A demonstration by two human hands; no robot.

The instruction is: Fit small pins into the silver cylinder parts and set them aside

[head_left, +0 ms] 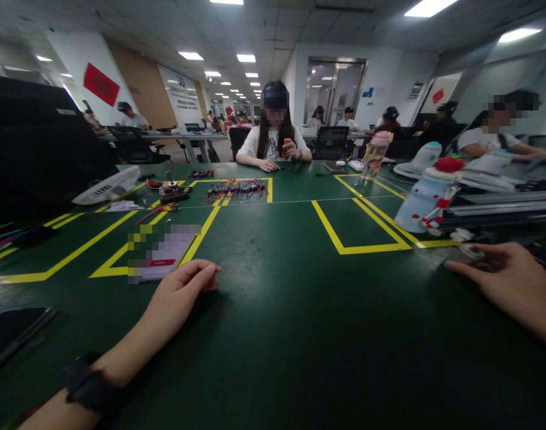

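My left hand [183, 294] rests on the green table [290, 310], fingers together and gently curved, nothing in it. A black band sits on that wrist. Just beyond its fingertips lies a white and red card [165, 255] inside a yellow-taped box. My right hand [508, 278] lies at the right edge with fingers stretched out to the left. Its thumb is beside a small pale object [472, 251] that I cannot make out.
A person sits opposite, holding something small and red. Coloured wires [235, 190], a white fan [107, 186], a clear bottle [373, 156] and a pale blue red-capped bottle [421, 202] stand on the far half. A dark tablet [8, 334] lies near left.
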